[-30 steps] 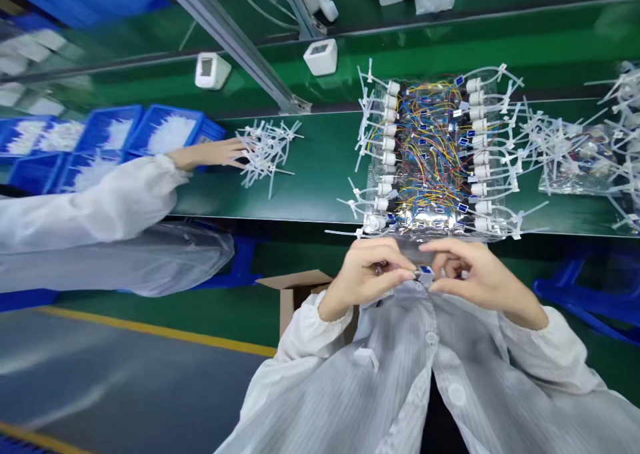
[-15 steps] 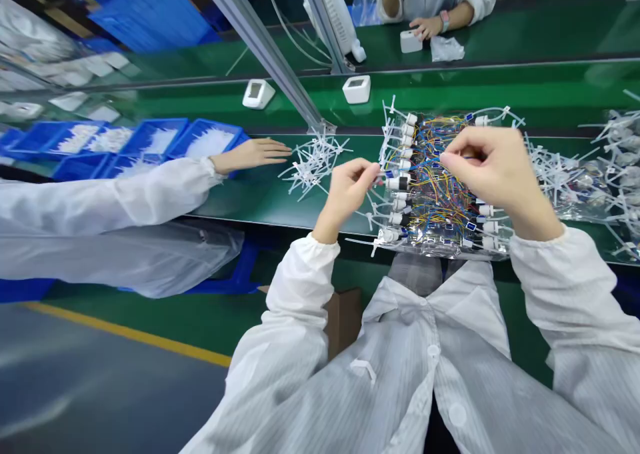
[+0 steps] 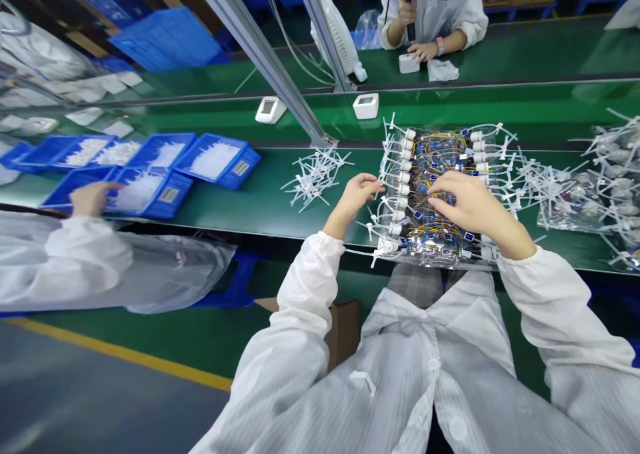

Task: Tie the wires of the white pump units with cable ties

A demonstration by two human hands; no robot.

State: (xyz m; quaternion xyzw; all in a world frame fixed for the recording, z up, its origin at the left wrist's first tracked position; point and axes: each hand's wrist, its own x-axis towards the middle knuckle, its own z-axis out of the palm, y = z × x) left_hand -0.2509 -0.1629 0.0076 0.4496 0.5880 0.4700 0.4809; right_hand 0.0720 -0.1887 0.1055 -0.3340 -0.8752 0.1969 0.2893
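Observation:
A clear tray (image 3: 430,257) lies on the green bench in front of me, full of white connectors with blue, yellow and red wires (image 3: 435,167). My left hand (image 3: 356,197) rests at the tray's left edge, fingers bent beside the row of white connectors. My right hand (image 3: 467,204) lies over the wires in the tray's middle, fingers curled down onto them. What its fingertips pinch is hidden. A loose heap of white plastic tie pieces (image 3: 315,173) sits to the left of my left hand.
Blue bins (image 3: 215,161) of white parts line the bench at the left, where a co-worker's hand (image 3: 90,197) reaches in. More clear trays with parts (image 3: 575,187) lie at the right. Two white devices (image 3: 366,105) sit on the belt behind; a person sits opposite.
My hands went from my chest out to the tray, and both have now lowered onto it. The co-worker's hand withdrew from the tie heap to the blue bins.

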